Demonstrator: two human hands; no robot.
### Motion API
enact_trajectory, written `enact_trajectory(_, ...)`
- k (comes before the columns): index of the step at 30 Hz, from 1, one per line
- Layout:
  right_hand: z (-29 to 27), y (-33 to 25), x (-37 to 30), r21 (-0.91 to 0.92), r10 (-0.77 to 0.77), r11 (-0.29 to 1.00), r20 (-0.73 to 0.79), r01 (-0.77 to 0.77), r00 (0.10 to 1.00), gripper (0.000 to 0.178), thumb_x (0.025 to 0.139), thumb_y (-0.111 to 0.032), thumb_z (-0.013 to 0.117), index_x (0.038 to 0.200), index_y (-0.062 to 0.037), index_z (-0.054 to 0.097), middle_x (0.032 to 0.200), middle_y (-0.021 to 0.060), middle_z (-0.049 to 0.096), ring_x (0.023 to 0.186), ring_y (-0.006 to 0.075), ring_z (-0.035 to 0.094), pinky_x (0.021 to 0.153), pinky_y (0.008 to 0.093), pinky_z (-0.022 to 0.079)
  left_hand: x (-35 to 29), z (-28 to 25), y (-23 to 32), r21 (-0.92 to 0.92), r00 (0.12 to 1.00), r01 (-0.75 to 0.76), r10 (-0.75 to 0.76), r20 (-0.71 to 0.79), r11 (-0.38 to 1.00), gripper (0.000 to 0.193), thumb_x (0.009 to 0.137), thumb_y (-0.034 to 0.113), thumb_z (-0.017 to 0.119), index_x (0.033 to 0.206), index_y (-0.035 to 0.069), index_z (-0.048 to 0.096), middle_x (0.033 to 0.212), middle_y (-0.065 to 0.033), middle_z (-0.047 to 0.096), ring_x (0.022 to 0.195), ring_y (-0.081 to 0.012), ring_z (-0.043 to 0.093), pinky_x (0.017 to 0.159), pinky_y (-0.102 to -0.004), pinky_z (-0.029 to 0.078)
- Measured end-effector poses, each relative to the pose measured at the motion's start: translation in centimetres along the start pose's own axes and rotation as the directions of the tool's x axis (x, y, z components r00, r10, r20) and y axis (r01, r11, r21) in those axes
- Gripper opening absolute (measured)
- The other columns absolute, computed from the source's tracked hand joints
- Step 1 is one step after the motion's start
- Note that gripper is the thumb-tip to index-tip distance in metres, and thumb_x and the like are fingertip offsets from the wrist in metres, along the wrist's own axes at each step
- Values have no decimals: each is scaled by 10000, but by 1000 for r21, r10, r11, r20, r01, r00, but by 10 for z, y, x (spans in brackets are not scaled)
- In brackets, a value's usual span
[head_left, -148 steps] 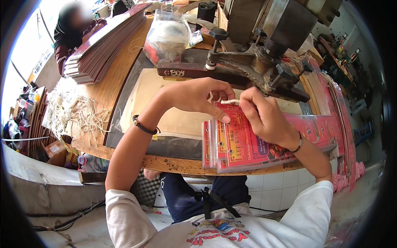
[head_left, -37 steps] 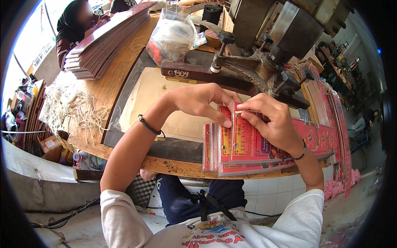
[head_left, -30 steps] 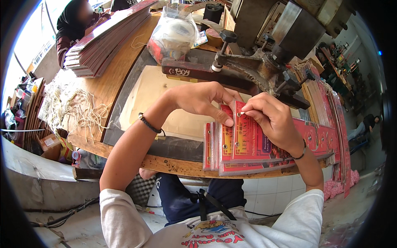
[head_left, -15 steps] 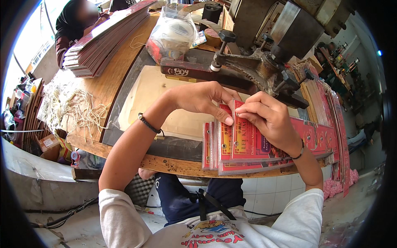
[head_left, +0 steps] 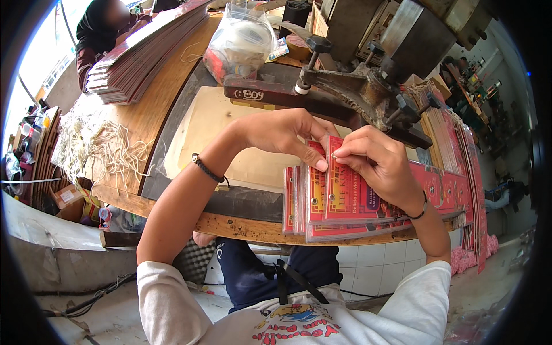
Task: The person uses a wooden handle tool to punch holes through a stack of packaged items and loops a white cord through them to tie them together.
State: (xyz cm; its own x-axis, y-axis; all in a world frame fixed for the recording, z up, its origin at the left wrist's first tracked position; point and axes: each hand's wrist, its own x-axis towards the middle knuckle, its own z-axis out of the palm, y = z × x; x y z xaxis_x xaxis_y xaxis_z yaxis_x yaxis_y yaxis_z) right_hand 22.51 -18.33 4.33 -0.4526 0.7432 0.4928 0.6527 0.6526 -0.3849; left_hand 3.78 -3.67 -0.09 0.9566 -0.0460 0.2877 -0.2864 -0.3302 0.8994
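Observation:
Red printed hanging signs (head_left: 349,201) with metal eyelets lie in a fanned stack at the table's front edge, their layers sealed in clear plastic. My left hand (head_left: 282,133) reaches across from the left, thumb on the face of the upper signs and fingers behind them, gripping their far left corner. Opposite it, my right hand (head_left: 382,167) pinches thumb and forefinger together at the top sign's far corner, beside an eyelet. A tiny pale spot shows at those fingertips; what it is I cannot make out. More of the stack (head_left: 292,198) rests just left of the upper signs.
A heavy press (head_left: 368,92) with clamp knobs stands behind my hands. White strings (head_left: 100,141) heap at the left, near a tall stack of boards (head_left: 144,54). A clear plastic bag (head_left: 240,46) sits at the back. Another person (head_left: 95,34) is at far left.
Both hands keep nearly the same hold at the signs' corner. The view has shifted slightly; my right fingertips have moved only a little.

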Motion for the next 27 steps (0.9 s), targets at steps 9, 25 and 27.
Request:
enact_trajectory(9,0,3,0,-7,-2,1000,25,3,1000,168,817,-37,714,984,-59,705,910,69,611,804,215,629,699,314,518,0,0,4,-4,1000,31,-31,-4,1000,339,825,271,768,1010,-5,699,1150,-76,635,1112,-223,564,998,-368,412)
enact_trajectory(25,3,0,-1,26,57,998,-32,-56,998,136,834,-42,717,967,-42,692,913,82,639,791,210,641,676,311,526,-1,0,1,19,1000,19,-19,-12,1000,341,826,266,766,1030,0,701,1183,-89,632,1130,-225,564,1002,-364,418)
enact_trajectory(27,3,-1,-2,3,69,998,-32,-69,997,126,834,-41,715,958,-45,694,914,78,623,786,206,638,673,313,523,0,1,0,17,1000,21,-21,-16,1000,339,825,266,766,1029,2,703,1193,-90,630,1135,-226,561,1005,-364,418)
